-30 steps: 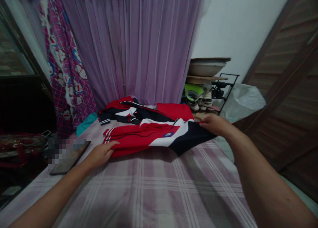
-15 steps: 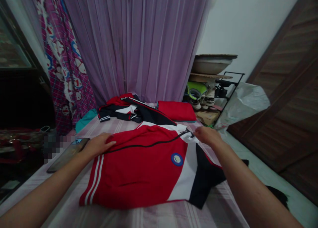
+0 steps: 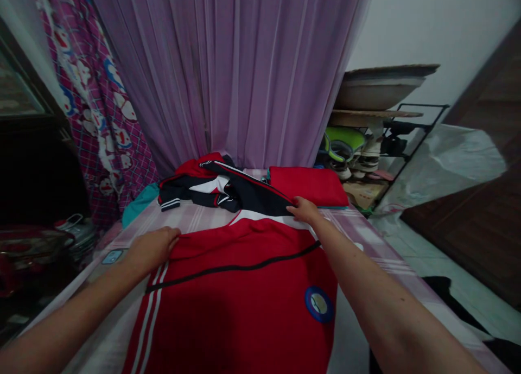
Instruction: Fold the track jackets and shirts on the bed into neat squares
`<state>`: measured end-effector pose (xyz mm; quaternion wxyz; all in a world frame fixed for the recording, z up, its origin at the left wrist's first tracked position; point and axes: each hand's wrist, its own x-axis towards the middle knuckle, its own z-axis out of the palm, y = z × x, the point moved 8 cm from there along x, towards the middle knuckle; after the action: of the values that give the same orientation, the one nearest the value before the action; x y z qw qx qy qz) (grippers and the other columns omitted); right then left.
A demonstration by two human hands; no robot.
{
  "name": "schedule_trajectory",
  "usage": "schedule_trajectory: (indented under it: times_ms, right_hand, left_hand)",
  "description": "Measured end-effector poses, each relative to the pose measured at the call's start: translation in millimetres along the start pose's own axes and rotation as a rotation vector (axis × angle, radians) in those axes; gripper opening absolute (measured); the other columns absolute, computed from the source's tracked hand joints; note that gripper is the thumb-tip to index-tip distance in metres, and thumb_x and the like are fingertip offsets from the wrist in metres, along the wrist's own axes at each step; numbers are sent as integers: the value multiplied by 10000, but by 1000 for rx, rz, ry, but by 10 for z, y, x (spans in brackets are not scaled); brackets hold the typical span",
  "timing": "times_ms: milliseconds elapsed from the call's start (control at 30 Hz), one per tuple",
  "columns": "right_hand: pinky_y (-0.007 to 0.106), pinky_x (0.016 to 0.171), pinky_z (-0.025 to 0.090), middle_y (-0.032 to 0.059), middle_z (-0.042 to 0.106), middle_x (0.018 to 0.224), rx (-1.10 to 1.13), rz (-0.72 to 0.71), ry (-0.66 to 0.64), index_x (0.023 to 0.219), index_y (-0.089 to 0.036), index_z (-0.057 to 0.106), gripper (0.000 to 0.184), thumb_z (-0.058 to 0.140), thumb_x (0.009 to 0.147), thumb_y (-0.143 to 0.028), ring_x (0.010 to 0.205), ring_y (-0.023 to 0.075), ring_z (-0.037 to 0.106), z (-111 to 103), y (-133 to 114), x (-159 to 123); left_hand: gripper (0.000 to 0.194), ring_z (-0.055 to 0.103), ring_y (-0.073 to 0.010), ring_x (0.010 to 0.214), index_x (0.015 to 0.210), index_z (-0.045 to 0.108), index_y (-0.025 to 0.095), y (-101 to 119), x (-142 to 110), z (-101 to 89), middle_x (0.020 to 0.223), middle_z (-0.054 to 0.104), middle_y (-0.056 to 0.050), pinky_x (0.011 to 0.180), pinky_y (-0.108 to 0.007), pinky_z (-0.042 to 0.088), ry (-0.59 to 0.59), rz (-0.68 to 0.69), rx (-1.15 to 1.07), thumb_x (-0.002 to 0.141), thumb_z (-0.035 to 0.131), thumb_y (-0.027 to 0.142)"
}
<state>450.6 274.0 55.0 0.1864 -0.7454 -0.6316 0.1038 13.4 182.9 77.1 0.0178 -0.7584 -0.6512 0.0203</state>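
A red jacket (image 3: 244, 303) with white and navy panels, a dark front zip and a round blue badge lies spread out before me. My left hand (image 3: 157, 246) has its fingers closed on the jacket's far hem corner, beside the white stripes. At the shoulder, my right hand (image 3: 304, 208) pinches the edge of the navy sleeve (image 3: 260, 192), which stretches away to the far left. The collar is mostly hidden behind my right forearm.
Another crumpled red and navy garment (image 3: 195, 184) lies at the far side, left of a folded red cloth (image 3: 307, 184). A phone (image 3: 112, 257) lies by my left forearm. Purple curtains (image 3: 244, 75) hang behind. A shoe rack (image 3: 425, 130) stands at right.
My right hand has moved from the collar to the navy sleeve's shoulder. My left hand has shifted slightly and now grips the hem corner. The view has come closer to the jacket.
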Motion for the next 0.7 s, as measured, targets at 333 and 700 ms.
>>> schedule_trajectory:
  times_ms: [333,700]
  right_hand:
    - [369,933,481,166,685,1224,74,167,343,1347,-117,575,507,492,875,-283,1112,287,637,-477,439,200]
    - [379,858,527,143,713,1158,137,195,259,1238,-152,654,480,588,795,-322,984,265,688,-557,1395,-803]
  left_hand:
    - [474,630,-334,1158,1288,582,121,-242,951,-413,1250,662,-188,947,-450,505,194,-237,-40,926,328,292]
    - [552,535,-275,1313,1300,608,173,176,13,696,1408,594,-113,1143,-437,389,233,146,-257,926,337,476]
